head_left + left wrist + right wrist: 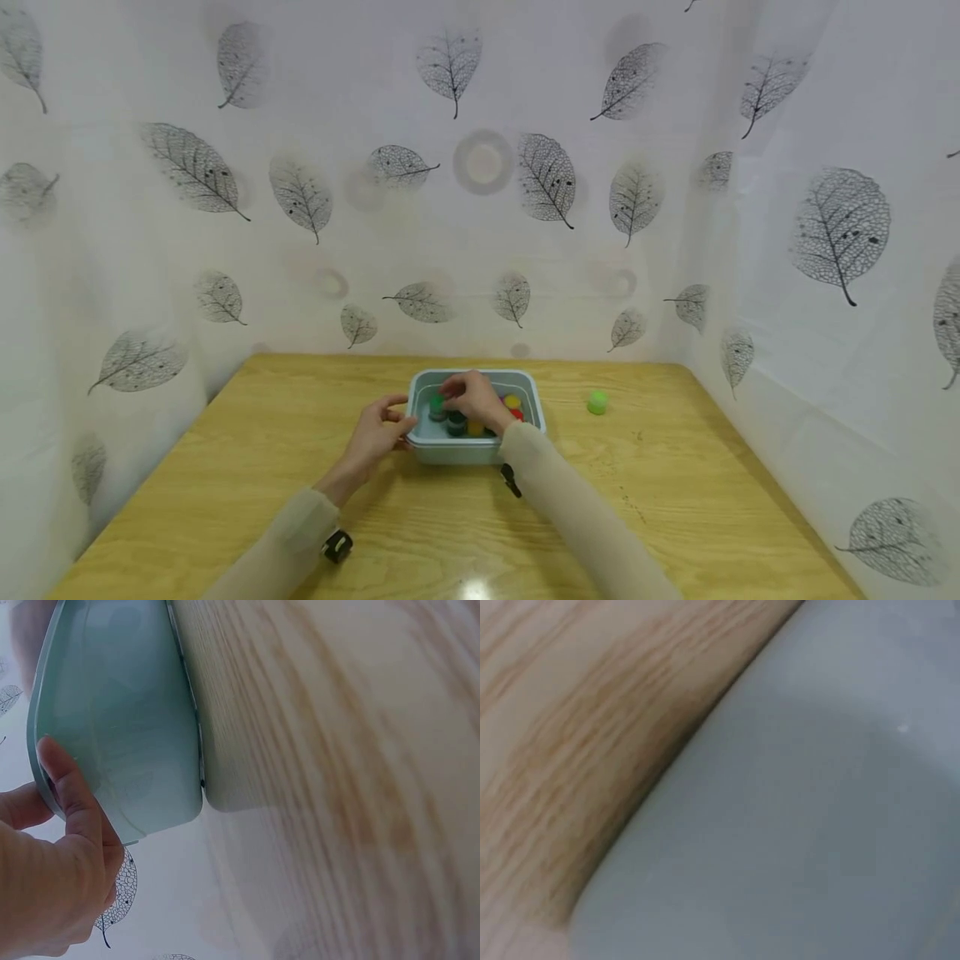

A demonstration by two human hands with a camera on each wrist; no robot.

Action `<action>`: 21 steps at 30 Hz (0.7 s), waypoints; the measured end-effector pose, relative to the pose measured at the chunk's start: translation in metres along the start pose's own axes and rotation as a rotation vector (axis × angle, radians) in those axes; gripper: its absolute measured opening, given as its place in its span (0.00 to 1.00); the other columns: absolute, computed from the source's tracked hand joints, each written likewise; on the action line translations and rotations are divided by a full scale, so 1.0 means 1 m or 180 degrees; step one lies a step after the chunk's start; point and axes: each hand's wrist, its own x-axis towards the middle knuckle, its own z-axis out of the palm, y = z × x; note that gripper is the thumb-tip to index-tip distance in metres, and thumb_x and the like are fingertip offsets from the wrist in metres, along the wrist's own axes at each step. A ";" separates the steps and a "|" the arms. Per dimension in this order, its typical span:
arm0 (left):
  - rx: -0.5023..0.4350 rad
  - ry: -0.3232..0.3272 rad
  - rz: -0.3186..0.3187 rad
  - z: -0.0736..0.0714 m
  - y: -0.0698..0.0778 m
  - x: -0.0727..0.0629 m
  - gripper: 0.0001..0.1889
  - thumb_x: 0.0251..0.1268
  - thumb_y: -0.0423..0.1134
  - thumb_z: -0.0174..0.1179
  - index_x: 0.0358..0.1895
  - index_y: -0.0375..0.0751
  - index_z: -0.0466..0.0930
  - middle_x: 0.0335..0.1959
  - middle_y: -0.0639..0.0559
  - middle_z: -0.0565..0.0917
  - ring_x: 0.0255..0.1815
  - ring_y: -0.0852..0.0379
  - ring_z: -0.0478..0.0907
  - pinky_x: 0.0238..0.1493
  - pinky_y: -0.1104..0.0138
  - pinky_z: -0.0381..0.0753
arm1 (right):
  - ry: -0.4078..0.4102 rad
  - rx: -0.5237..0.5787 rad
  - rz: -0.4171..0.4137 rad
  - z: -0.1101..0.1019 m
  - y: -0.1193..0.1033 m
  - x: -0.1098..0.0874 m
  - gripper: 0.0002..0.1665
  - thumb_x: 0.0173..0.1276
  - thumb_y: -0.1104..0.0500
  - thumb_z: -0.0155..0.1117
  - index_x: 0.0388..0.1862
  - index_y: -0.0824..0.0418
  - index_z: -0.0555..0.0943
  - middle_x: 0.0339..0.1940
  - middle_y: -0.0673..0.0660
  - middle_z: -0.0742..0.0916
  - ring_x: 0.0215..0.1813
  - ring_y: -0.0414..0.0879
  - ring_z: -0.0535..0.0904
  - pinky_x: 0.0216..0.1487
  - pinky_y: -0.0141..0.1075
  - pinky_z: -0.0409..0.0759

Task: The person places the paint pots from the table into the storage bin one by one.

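A pale blue-green plastic tub sits on the wooden table, with several small jars with coloured lids inside. My left hand pinches the tub's left rim between thumb and fingers; the left wrist view shows this hand on the tub wall. Over the tub's inside, my right hand reaches down with bent fingers, beside a green-lidded jar. Whether those fingertips hold anything is hidden. Near it are a dark jar, a yellow one and a red one. The right wrist view shows only the tub's outer wall.
A small light-green jar stands on the table to the right of the tub. White curtains printed with leaves hang behind the table and along both sides.
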 end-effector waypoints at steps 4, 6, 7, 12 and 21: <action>-0.0004 0.0001 -0.0015 -0.001 0.001 -0.001 0.25 0.65 0.26 0.59 0.66 0.30 0.68 0.36 0.44 0.76 0.22 0.57 0.79 0.29 0.63 0.87 | -0.0018 0.0058 -0.0039 -0.004 0.001 -0.001 0.16 0.63 0.62 0.70 0.50 0.62 0.84 0.43 0.55 0.88 0.45 0.44 0.82 0.48 0.36 0.83; 0.0000 -0.0006 -0.0022 -0.001 0.001 -0.001 0.25 0.65 0.26 0.60 0.66 0.30 0.68 0.36 0.44 0.76 0.23 0.57 0.80 0.29 0.64 0.87 | -0.0011 0.0057 -0.0070 -0.007 0.002 -0.001 0.15 0.64 0.61 0.69 0.50 0.62 0.84 0.43 0.55 0.88 0.44 0.44 0.82 0.46 0.35 0.83; 0.0001 -0.0009 -0.0020 -0.001 0.001 -0.001 0.25 0.65 0.26 0.60 0.66 0.30 0.68 0.36 0.43 0.76 0.23 0.57 0.80 0.29 0.63 0.87 | -0.0016 0.0032 -0.0088 -0.008 0.004 -0.002 0.15 0.64 0.60 0.69 0.49 0.62 0.84 0.42 0.55 0.88 0.43 0.44 0.82 0.46 0.34 0.83; 0.0009 -0.0015 0.0009 -0.001 0.001 -0.001 0.25 0.65 0.26 0.60 0.65 0.28 0.68 0.36 0.43 0.76 0.22 0.57 0.79 0.29 0.61 0.87 | -0.0110 -0.0003 -0.0195 -0.017 0.011 -0.008 0.14 0.67 0.58 0.67 0.50 0.62 0.85 0.43 0.55 0.89 0.43 0.43 0.83 0.44 0.34 0.84; 0.0038 0.0033 -0.0016 -0.001 0.000 0.000 0.25 0.65 0.26 0.60 0.66 0.31 0.69 0.36 0.43 0.76 0.23 0.56 0.79 0.31 0.59 0.88 | -0.0297 0.0154 -0.0225 -0.035 0.021 -0.020 0.13 0.69 0.58 0.65 0.51 0.60 0.84 0.45 0.54 0.89 0.43 0.44 0.84 0.45 0.36 0.84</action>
